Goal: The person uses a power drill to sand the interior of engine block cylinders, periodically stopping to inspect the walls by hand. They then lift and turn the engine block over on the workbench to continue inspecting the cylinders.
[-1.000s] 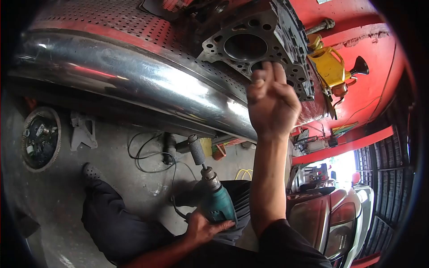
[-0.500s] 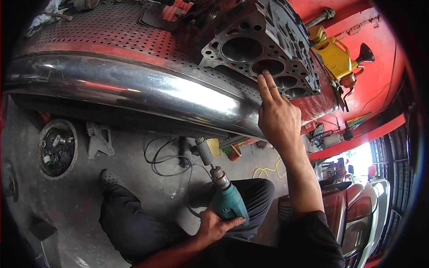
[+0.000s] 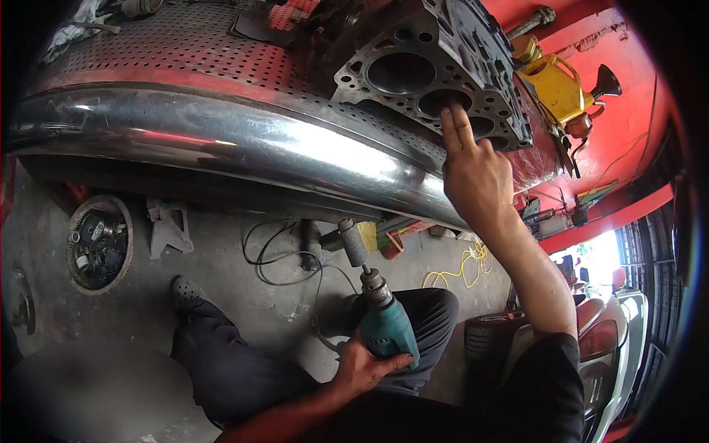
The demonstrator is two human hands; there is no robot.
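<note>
My left hand (image 3: 360, 367) is wrapped round the body of a teal power drill (image 3: 389, 328), which points upward near my knee. A grey cylindrical abrasive roll (image 3: 353, 242) is fixed in its chuck. Above it, my right hand (image 3: 480, 173) reaches up to a metal engine block (image 3: 410, 44). Its index and middle fingers are stretched out, with their tips at the mouth of the second cylinder bore (image 3: 436, 103); the other fingers are curled. The block lies on perforated sheet metal behind a shiny chrome bumper (image 3: 295, 148).
A yellow jug (image 3: 554, 85) and a black funnel (image 3: 607, 81) are right of the block. On the floor are a round basin of parts (image 3: 72, 255), a metal stand (image 3: 170, 229), a black cable (image 3: 258, 258), a yellow cord (image 3: 469, 273) and a tire (image 3: 480, 338). A car (image 3: 602, 340) stands at right.
My right hand has shifted to the right, and its two fingertips sit slightly higher at the bore. The drill in my left hand has moved a little to the right.
</note>
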